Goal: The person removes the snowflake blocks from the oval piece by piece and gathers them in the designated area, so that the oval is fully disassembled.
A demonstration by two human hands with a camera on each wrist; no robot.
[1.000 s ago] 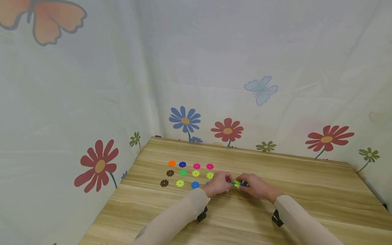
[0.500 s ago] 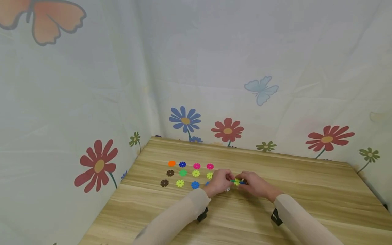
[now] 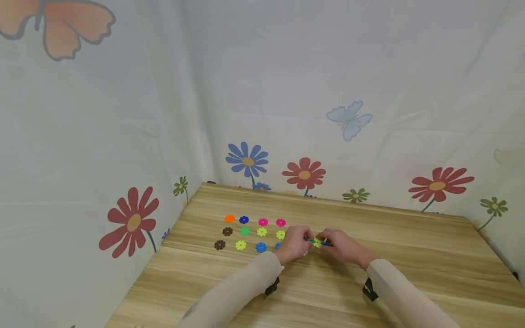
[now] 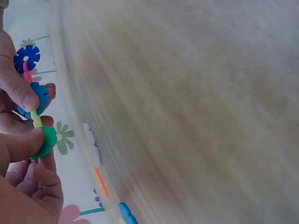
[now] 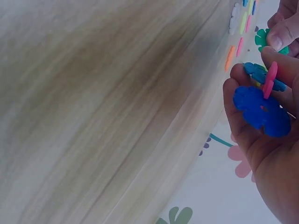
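My left hand (image 3: 296, 241) pinches a green notched flower disc (image 4: 48, 141) between thumb and fingers. A yellow flower disc (image 4: 36, 119) stands edge-on between that green disc and a light blue flower disc (image 4: 42, 96), and touches both. My right hand (image 3: 344, 247) grips the light blue disc. Beyond it a pink flower disc (image 5: 270, 80) joins the light blue one to a dark blue flower disc (image 5: 262, 112), which lies over the right fingers. Together the discs form a short chain held above the table, just right of the laid-out discs. Fingers hide part of the yellow disc.
Loose flower discs lie flat in rows on the wooden table (image 3: 262, 287), left of my hands. They include an orange disc (image 3: 229, 218), a brown disc (image 3: 219, 245) and a blue disc (image 3: 260, 247). A flower-printed curtain (image 3: 287, 91) surrounds the table's back and sides.
Both hands have shifted very slightly up in the head view with the chain between them. Their hold on the discs looks the same, and the loose discs have stayed put.
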